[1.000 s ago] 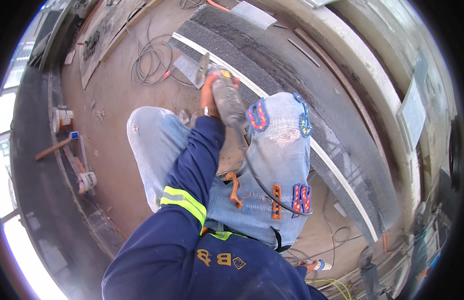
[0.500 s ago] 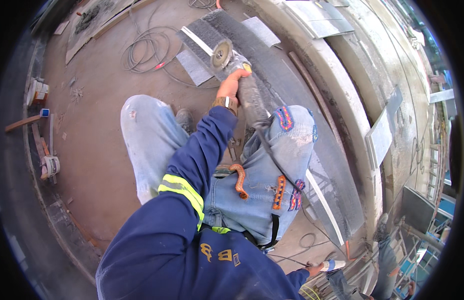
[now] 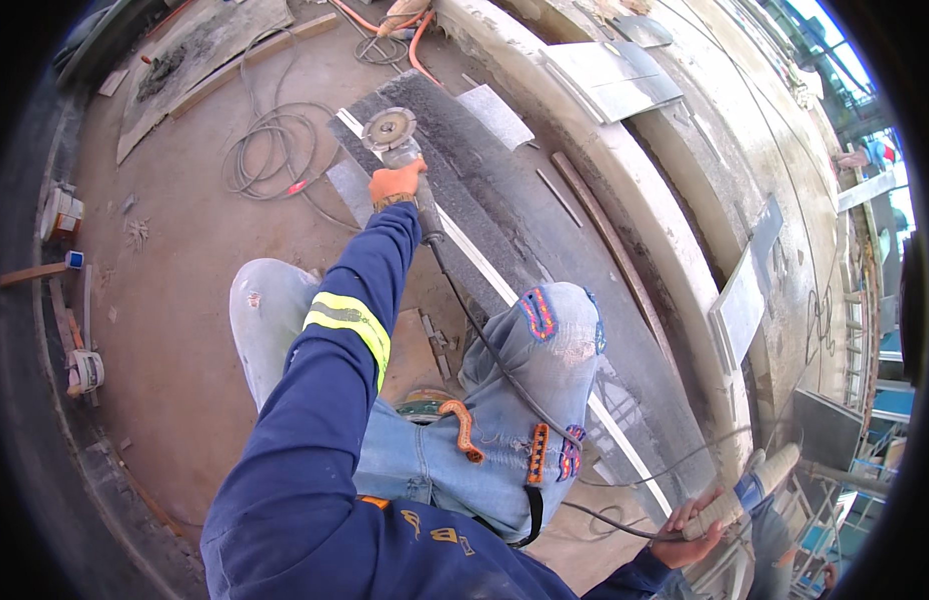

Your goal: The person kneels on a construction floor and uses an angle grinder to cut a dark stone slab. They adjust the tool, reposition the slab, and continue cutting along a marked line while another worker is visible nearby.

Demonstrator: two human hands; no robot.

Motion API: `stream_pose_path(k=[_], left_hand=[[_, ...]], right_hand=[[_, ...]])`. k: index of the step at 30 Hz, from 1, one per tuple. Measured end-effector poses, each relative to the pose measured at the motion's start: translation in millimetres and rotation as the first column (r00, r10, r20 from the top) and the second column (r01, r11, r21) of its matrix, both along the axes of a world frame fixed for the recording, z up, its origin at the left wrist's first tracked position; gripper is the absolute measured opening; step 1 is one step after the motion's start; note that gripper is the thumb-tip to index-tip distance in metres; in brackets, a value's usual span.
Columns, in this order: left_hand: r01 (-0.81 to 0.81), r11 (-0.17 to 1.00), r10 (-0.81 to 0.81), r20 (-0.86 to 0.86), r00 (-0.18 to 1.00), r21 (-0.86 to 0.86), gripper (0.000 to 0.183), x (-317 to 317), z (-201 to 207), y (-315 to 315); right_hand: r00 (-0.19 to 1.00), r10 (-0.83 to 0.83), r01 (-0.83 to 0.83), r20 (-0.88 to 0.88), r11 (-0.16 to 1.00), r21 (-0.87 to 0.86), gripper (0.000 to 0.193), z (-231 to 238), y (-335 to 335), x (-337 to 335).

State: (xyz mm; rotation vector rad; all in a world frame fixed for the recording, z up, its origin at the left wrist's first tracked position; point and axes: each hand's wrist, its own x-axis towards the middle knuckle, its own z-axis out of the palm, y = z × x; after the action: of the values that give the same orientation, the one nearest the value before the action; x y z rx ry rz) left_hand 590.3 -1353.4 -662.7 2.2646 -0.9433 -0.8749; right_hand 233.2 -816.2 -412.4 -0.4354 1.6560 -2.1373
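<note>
Bucket point(image 3: 62, 215) is parked on the floor at far left; cable coil point(image 3: 272, 150) is laid out nearer the middle. Angle grinder point(image 3: 403, 154) is gripped in the left hand point(image 3: 398, 182), fingers wrapped round the body; its disc point(image 3: 390, 127) is held face-up over the far end of the dark slab point(image 3: 550, 245), contact can't be told. Cord point(image 3: 495, 355) is draped over the jeans. White strip point(image 3: 490, 271) is laid lengthwise along the slab. At lower right, an off-white cylinder point(image 3: 723, 511) with blue band is gripped by the right hand point(image 3: 687, 540); its kind is unclear.
</note>
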Motion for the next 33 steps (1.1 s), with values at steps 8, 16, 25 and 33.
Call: stream_pose_path(k=[8,16,25,33], left_hand=[[0.072,0.994,-0.064,0.092,0.994,-0.084,0.068,-5.8,-21.3,4.7],[0.003,0.959,0.023,0.089,0.996,-0.284,0.070,-6.8,-38.0,9.1],[0.113,0.602,-0.725,-0.482,0.492,-0.791,0.024,-113.8,220.2,186.3],[0.205,0.697,-0.710,-0.702,0.058,-0.687,0.044,-159.8,201.6,261.7]], right_hand=[[0.960,0.279,-0.279,-0.025,0.960,0.012,0.070,-0.7,-52.7,40.3],[0.906,0.415,-0.418,0.084,0.908,0.015,0.073,-25.8,-54.2,62.0],[0.861,0.508,-0.508,0.029,0.856,0.093,0.044,-15.2,-135.4,82.6],[0.795,0.607,-0.576,0.017,0.745,0.335,0.046,-26.4,-139.0,149.5]])
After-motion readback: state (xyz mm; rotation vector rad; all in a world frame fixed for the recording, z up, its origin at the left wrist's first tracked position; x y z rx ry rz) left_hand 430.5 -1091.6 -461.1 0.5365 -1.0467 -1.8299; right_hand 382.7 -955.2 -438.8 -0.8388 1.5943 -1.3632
